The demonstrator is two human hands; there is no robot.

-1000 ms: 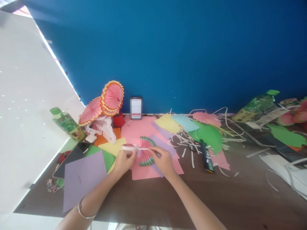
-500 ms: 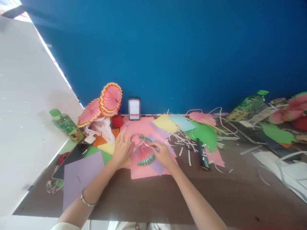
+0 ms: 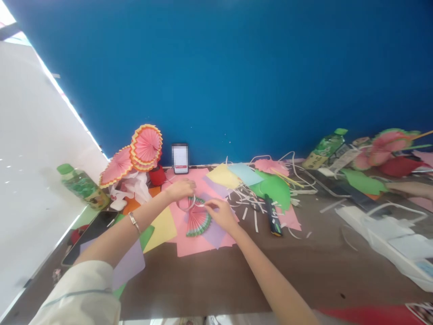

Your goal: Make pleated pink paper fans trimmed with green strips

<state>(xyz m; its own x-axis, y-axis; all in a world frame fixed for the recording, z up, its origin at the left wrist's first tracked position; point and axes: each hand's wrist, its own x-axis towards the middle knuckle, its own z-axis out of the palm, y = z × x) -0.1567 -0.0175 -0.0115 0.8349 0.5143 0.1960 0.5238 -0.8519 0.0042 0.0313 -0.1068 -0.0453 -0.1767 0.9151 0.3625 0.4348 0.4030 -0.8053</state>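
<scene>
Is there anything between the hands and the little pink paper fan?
Nothing visible is in the way. The right hand rests right at the top of the folded pink fan, and the left hand hovers just above it by the tape ring. The fan lies on pink paper.

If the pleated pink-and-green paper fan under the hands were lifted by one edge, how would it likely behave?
The paper fan is thin folded paper, so it is probably very light and would likely flex or spring partly shut. Its pleats look easy to crush under the right hand. Lying flat on the pink sheet, it seems unlikely to roll.
</scene>
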